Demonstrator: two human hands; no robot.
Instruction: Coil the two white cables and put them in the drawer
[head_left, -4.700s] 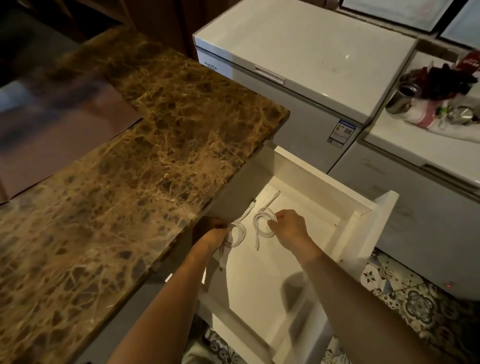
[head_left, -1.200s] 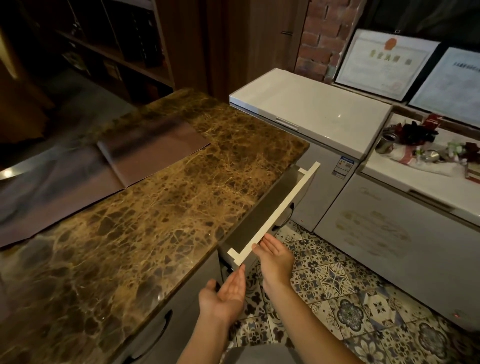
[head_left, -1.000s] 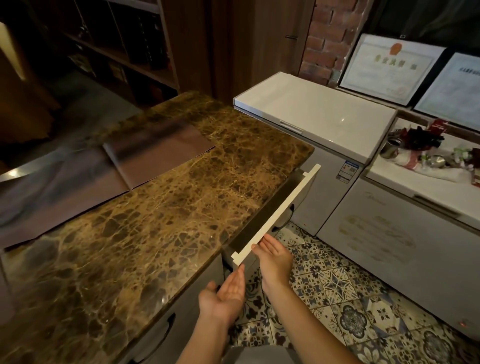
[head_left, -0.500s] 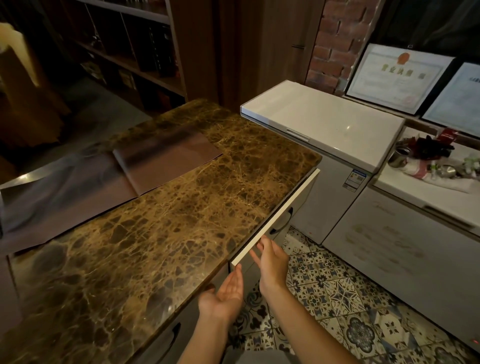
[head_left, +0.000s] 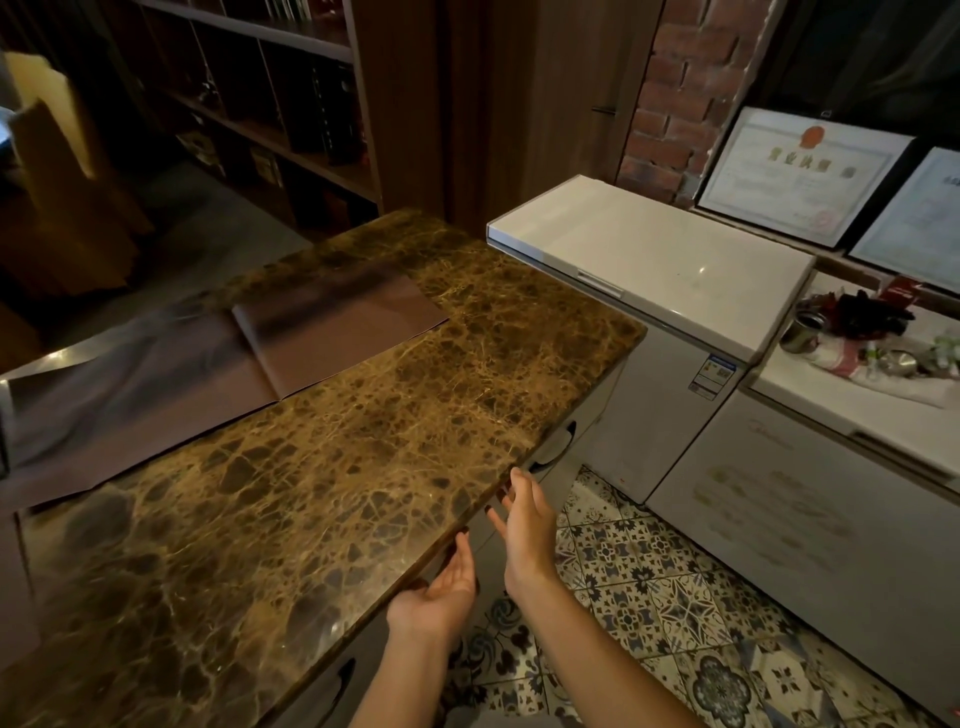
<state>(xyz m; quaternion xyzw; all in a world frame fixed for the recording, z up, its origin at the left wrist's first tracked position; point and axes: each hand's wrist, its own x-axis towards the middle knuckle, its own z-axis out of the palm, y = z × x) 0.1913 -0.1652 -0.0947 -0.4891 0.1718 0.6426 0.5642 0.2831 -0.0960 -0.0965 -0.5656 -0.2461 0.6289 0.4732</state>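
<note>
The drawer (head_left: 558, 457) sits pushed in under the brown marble counter (head_left: 322, 467); only part of its pale front and dark handle shows. The two white cables are out of sight inside it. My right hand (head_left: 524, 525) is held flat with straight fingers, the fingertips at the drawer front just below the counter edge. My left hand (head_left: 441, 592) lies palm up with relaxed fingers beside the counter edge, holding nothing.
A brown mat (head_left: 332, 322) lies on the counter's far side. Two white chest freezers (head_left: 649, 260) stand to the right; the nearer-right one (head_left: 810, 499) carries a metal cup (head_left: 800, 332) and clutter. Patterned floor tiles (head_left: 649, 597) lie between. Another drawer handle (head_left: 337, 686) shows below.
The drawer, open with the coiled cables inside earlier, has been pushed in until it is flush under the counter. My right hand followed its front inward; the left stayed palm up.
</note>
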